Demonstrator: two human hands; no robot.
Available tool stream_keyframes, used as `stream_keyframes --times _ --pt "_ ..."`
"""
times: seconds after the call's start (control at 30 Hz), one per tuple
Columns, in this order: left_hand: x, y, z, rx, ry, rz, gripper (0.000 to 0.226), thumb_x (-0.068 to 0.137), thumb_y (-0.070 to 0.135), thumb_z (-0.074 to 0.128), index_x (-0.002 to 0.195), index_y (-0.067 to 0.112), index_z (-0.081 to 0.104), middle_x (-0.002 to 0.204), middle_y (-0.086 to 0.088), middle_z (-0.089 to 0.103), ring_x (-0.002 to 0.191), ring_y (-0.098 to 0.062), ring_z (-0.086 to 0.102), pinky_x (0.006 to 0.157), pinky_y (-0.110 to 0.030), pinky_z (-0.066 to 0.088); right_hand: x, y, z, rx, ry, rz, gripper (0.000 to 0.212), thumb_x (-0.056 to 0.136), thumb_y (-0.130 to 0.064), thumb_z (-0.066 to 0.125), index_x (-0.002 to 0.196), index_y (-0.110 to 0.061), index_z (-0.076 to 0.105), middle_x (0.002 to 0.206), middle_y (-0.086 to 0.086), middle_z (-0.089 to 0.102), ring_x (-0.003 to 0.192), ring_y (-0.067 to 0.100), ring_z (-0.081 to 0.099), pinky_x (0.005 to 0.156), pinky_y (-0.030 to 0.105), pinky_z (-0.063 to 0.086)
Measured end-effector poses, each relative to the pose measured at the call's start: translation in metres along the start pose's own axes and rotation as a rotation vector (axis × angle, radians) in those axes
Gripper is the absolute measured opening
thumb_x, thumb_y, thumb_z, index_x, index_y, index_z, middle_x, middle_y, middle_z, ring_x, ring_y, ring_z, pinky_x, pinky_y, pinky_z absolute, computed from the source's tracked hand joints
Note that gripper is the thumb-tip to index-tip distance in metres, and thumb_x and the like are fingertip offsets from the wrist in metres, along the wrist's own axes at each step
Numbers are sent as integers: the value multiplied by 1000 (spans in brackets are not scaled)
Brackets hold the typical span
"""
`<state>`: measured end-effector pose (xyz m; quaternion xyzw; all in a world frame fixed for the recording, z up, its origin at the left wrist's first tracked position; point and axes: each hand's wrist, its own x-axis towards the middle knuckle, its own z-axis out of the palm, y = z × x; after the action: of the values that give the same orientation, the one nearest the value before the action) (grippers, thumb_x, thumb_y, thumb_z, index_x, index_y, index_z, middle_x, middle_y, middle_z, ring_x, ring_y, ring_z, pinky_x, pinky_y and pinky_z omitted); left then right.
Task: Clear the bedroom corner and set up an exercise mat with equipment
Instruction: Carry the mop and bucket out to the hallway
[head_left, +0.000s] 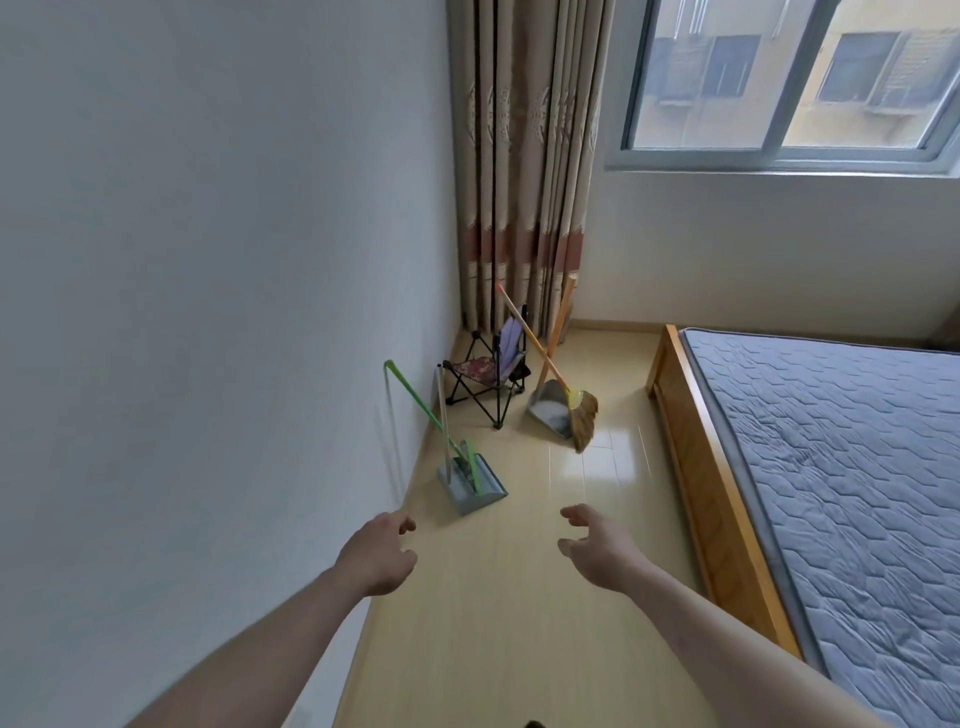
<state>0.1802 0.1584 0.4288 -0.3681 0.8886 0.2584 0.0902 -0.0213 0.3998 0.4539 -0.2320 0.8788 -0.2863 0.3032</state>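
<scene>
Both arms reach forward over the floor (519, 597), neither hand holding anything. Left hand (382, 553) has its fingers loosely curled, back of the hand up, close to the left wall (208, 312). Right hand (597, 551) has fingers spread and half bent, thumb out to the left, hanging above bare floor tiles.

Corner clutter, all on the floor along the left wall and in the far corner:
- Grey dustpan (471, 480) nearest the hands, against the left wall, a green-handled broom (415, 397) standing in it, handle tip leaning on the wall. A pale handle rises from the same pan.
- Small folding camp chair (488, 376) further back, black frame, patterned seat, purple back, just beside the wall and near the curtain (519, 182).
- Second grey dustpan (548, 410) to the right of the chair, with a straw broom (584, 421) leaning across it; the broom's yellow-orange handle crosses the pan's wooden handle (561, 322), both running up toward the curtain.

The curtain hangs floor-length in the far corner. Window (779, 78) sits right of it on the far wall. Bed (691, 467) with wooden frame and a bare quilted grey mattress (841, 467) fills the right side of the floor, well apart from the corner items.

No exercise mat or equipment visible in this view.
</scene>
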Motion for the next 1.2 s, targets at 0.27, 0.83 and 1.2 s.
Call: stream_keyframes --times 0.27,0.83,1.2 --pt "134 -18 -54 -72 57 -167 48 92 30 59 139 24 50 137 6 54 107 -13 59 93 -28 48 166 -56 -38 -30 -67 -42 53 98 -25 63 148 -27 46 148 -2 52 129 18 53 102 30 46" --pt "401 -68 -140 -147 -53 -229 60 91 29 60 147 22 39 147 -4 42 114 -19 55 87 -27 47 400 -170 -43 -46 -77 7 53 95 -25 64 146 -28 49 146 -2 54 123 18 57 93 26 47" --pt "558 -57 -180 -240 -51 -377 71 88 26 65 152 20 34 148 -14 38 123 -29 52 94 -34 46 522 -187 -75 1 -81 66 52 95 -28 65 145 -30 49 146 -4 54 123 17 58 102 32 50"
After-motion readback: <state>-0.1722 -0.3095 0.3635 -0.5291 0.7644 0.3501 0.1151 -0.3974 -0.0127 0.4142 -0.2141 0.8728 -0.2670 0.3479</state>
